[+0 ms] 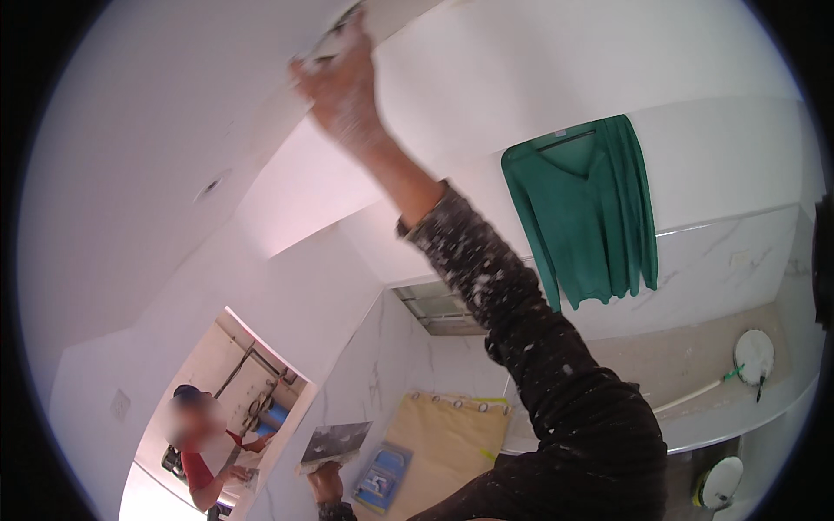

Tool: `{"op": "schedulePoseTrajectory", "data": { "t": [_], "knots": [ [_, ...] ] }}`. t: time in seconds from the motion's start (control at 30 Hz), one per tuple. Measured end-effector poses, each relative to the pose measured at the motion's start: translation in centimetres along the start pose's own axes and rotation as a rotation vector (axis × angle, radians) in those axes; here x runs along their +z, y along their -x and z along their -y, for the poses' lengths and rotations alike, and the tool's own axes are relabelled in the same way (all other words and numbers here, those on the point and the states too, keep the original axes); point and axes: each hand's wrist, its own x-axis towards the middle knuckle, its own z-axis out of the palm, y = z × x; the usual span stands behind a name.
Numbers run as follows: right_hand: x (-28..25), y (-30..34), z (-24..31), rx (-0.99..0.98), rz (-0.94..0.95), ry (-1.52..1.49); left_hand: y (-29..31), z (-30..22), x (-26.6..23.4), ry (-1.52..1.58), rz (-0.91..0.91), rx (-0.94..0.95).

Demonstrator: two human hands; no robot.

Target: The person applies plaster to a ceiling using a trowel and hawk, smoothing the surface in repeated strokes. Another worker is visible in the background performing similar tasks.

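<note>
Reaching high, the right hand (346, 91) grips a blurred hand tool (333, 40) against or close to the white surface overhead (165, 113), the arm (521, 313) stretched, I'd judge, to get at it. Low down, the left hand (326, 484) holds up a grey-smeared rectangular plate (335, 443), probably to have it handy, while a green top (591, 213) hangs by the far wall (730, 156), perhaps to stay out of the way

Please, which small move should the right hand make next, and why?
Perhaps sweep the flat tool lightly along the white ceiling: the raised right hand holds it close to that surface, though blur hides whether it touches. The left hand holds a flat plate well below.
</note>
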Motion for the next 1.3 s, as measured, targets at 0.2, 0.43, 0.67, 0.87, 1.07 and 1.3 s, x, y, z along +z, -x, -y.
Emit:
{"op": "schedulePoseTrajectory", "data": {
  "t": [0.2,0.43,0.67,0.87,1.07,1.3],
  "knots": [
    [3.9,8.2,2.9,-0.243,0.076,0.392,0.8,3.2,0.4,-0.179,-0.084,0.229],
    [-3.8,8.3,0.8,0.178,0.065,0.035,4.3,3.2,0.4,0.685,-0.266,-0.167],
    [-9.1,1.7,-3.9,0.032,0.035,0.107,4.2,4.0,-0.7,0.658,-0.24,-0.166],
    [-10.9,-2.3,-7.2,-0.111,0.031,0.17,4.5,6.4,-1.6,0.678,-0.289,-0.153],
    [-10.5,-4.0,-8.6,0.016,0.047,0.071,5.7,5.5,-1.9,-0.539,-0.196,0.309],
    [2.8,3.1,-7.3,-0.118,-0.093,0.031,4.9,4.5,-2.6,-0.596,-0.242,0.293]
  ]
}}
